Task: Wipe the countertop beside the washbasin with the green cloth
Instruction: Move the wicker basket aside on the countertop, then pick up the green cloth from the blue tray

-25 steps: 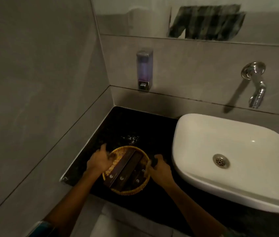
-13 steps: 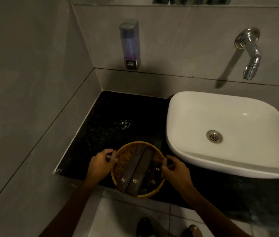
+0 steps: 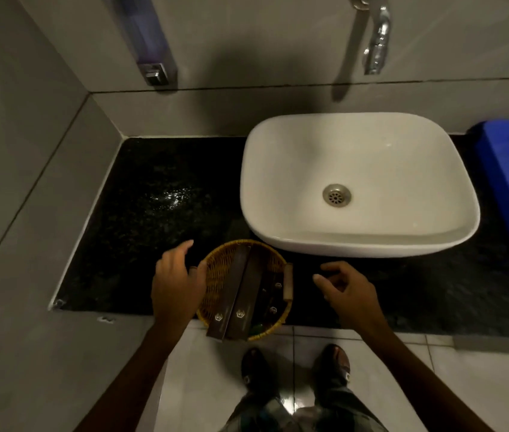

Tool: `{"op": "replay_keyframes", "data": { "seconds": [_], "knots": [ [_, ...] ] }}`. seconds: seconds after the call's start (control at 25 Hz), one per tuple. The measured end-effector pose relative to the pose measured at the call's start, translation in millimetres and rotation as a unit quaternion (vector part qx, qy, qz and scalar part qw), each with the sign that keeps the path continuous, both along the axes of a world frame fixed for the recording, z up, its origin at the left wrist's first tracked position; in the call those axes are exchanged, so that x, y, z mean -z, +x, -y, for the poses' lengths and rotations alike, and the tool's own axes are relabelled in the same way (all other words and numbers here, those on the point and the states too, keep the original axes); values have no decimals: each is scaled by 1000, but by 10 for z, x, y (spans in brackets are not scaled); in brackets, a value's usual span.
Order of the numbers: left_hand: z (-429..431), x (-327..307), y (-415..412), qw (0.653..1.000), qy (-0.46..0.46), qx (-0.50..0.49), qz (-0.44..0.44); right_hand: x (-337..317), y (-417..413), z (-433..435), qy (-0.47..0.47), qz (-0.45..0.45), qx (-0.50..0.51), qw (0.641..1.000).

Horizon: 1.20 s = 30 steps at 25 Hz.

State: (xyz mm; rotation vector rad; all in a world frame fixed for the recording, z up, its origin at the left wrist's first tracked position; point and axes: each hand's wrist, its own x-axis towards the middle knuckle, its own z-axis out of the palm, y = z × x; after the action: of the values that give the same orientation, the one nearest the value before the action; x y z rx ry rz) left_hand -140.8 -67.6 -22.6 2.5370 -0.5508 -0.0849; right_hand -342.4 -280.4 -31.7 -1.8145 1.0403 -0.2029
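Observation:
The black speckled countertop (image 3: 150, 213) lies left of the white washbasin (image 3: 281, 169). A round wicker basket (image 3: 215, 285) with two long dark boxes (image 3: 240, 294) sits at the counter's front edge and overhangs it slightly. My left hand (image 3: 173, 282) is at the basket's left rim with fingers loosely spread, thumb by the left handle. My right hand (image 3: 348, 291) hovers open to the right of the basket, apart from its right handle (image 3: 288, 282). No green cloth is plainly visible; a small green patch (image 3: 257, 328) shows low in the basket.
A soap dispenser (image 3: 150, 42) and a chrome tap (image 3: 377, 42) are mounted on the back wall. A blue plastic object (image 3: 508, 188) stands right of the basin. A tiled wall closes the left side. My shoes (image 3: 334, 366) stand on the white floor tiles below.
Both hands gripped the basket's handles and brought it toward the front edge. Now the right hand has let go and moved right, and the left hand's fingers have loosened. The camera tilted down.

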Motion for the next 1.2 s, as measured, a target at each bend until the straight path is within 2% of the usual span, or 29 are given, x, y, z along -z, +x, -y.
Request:
{"op": "replay_keyframes", "data": {
  "seconds": [0.08,0.12,0.24,0.32,0.4,0.52,0.56,0.64,0.72,0.8,0.92,1.04,1.12,1.2],
  "knots": [
    [433,-170,-152,995,-42,46,81,-135,-260,313,-4,25,3,1000],
    [698,-250,-251,991,-63,73,95,-218,-394,490,-9,42,13,999],
    [1666,-486,-724,971,-138,173,90,-474,-896,1160,-40,86,97,991],
    [2293,-566,-1166,945,-178,269,62,-545,-1282,1650,-79,77,154,982],
    [2906,-557,-1728,906,-185,376,53,-500,-1759,2272,-133,-3,217,967],
    [3690,-358,-2538,825,-178,528,96,-286,-2417,3153,-192,-179,244,933],
    [3946,-273,-2774,801,-146,571,102,-206,-2585,3385,-179,-218,239,929],
    [4381,-103,-3095,766,7,636,91,-21,-2740,3692,-134,-264,192,936],
    [4756,36,-3269,734,148,658,77,165,-2770,3898,-89,-298,137,940],
    [5042,167,-3351,709,227,665,57,255,-2767,4086,-46,-313,149,937],
    [5259,227,-3367,702,290,650,23,294,-2744,4224,20,-310,155,938],
    [5334,154,-3364,698,308,646,-6,272,-2693,4184,79,-238,229,941],
    [5294,52,-3238,733,249,633,-16,183,-2621,4085,57,-214,267,938],
    [5184,-66,-2996,794,117,594,-44,-2,-2504,3954,1,-207,279,938]
  ]
}}
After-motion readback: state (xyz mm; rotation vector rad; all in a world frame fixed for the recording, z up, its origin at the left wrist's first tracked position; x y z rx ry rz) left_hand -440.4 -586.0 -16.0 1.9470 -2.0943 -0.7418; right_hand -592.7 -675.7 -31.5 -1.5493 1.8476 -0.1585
